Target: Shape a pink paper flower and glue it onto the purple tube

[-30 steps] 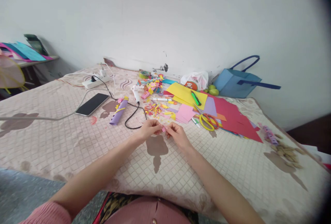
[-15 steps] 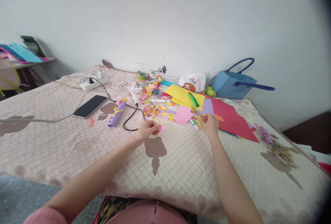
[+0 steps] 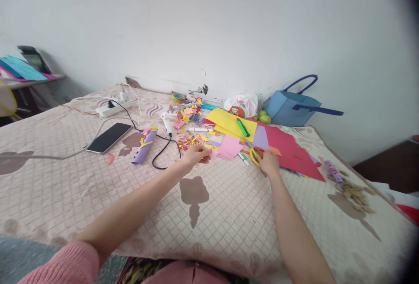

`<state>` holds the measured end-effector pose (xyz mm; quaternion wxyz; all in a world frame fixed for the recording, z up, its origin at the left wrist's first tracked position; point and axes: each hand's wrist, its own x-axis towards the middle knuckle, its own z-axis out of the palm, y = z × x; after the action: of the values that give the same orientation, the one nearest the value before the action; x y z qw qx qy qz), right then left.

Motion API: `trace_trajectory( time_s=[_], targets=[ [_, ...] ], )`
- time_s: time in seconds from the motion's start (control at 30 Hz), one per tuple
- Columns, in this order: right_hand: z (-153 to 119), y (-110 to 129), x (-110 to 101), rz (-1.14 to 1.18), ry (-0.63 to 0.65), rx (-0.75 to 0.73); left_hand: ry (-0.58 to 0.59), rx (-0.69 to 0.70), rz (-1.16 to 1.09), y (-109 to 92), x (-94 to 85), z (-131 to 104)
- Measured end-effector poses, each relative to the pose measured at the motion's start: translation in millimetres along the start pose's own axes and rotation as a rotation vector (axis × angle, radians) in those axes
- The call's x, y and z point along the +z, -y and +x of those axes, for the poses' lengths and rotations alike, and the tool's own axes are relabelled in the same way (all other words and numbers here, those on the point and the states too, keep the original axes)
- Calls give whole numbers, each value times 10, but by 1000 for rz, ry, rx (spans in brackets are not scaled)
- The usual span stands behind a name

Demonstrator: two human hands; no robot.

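My left hand is closed in a pinch low over the table, beside the paper scraps. A small pink paper piece shows at its fingertips. My right hand has its fingers closed at the handles of yellow-handled scissors, whose blades point away toward the yellow sheets. Between my hands lie pink paper squares and a capped marker. A green box cutter rests on the yellow paper. Small red and yellow scraps are scattered beyond my left hand.
A purple decorated paper roll, a phone, a white glue gun with black cord and a power strip are on the left. Red sheets, a blue bag and a shell-like pile lie to the right.
My left hand has moved slightly right and away from me, toward the pink squares. My right hand has shifted a little right, so more of the scissors' handles shows.
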<state>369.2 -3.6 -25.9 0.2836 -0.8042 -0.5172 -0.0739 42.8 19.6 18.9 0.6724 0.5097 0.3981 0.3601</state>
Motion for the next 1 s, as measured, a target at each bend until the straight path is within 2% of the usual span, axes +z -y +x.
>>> trace_trajectory(
  time_s=[0.07, 0.13, 0.23, 0.27, 0.3, 0.37, 0.43, 0.5, 0.67, 0.9, 1.0],
  targets=[
    [-28, 84, -87, 64, -43, 116, 3, 3, -21, 18, -18, -14],
    [-86, 269, -181, 300, -54, 193, 7, 14, -16, 30, -31, -47],
    [-291, 743, -284, 869, 151, 155, -4, 33, 27, 25, -31, -92],
    [-391, 928, -304, 1024, 231, 124, -8, 44, 48, 23, -27, -101],
    [-499, 1107, -317, 1140, 258, 118, -9, 59, 71, 23, -23, -106],
    [-710, 1408, -327, 1250, 384, 75, -8, 105, 123, 38, -19, -106],
    [-871, 1593, -324, 1253, 470, 59, -8, 161, 174, 69, -20, -95],
    [-958, 1666, -314, 1248, 487, 49, -10, 202, 217, 105, -26, -80],
    [-972, 1643, -267, 1249, 506, 57, -4, 221, 257, 130, -9, -80],
    [-966, 1642, -207, 1278, 428, 107, 51, 133, 94, 85, 51, -163],
    [-987, 1656, -220, 1285, 408, 112, 36, 105, 22, 63, 31, -170]
  ],
)
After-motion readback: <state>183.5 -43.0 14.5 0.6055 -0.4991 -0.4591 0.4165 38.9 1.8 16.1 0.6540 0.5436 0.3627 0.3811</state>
